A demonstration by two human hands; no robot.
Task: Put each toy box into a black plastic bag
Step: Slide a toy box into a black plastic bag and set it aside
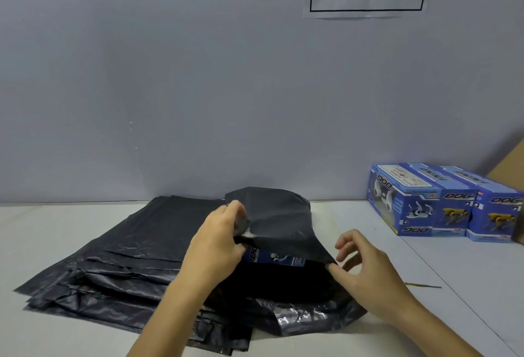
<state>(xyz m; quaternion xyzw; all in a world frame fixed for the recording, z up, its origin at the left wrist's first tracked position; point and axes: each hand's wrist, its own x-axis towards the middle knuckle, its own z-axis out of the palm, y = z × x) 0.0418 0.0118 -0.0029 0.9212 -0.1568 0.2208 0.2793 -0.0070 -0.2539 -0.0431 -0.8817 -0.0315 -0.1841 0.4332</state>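
A blue toy box (276, 258) lies inside a black plastic bag (279, 223) at the table's middle; only a strip of the box shows through the bag's open mouth. My left hand (218, 240) grips the upper flap of the bag's mouth at its left side. My right hand (365, 268) pinches the flap's right corner between thumb and forefinger. Three more blue toy boxes (445, 203) stand in a row at the right, against the wall.
A stack of flat black plastic bags (119, 266) is spread over the left half of the white table (425, 257). The grey wall (198, 87) stands close behind. A brown cardboard edge (510, 163) shows at far right. A thin green strip (422, 286) lies near my right hand.
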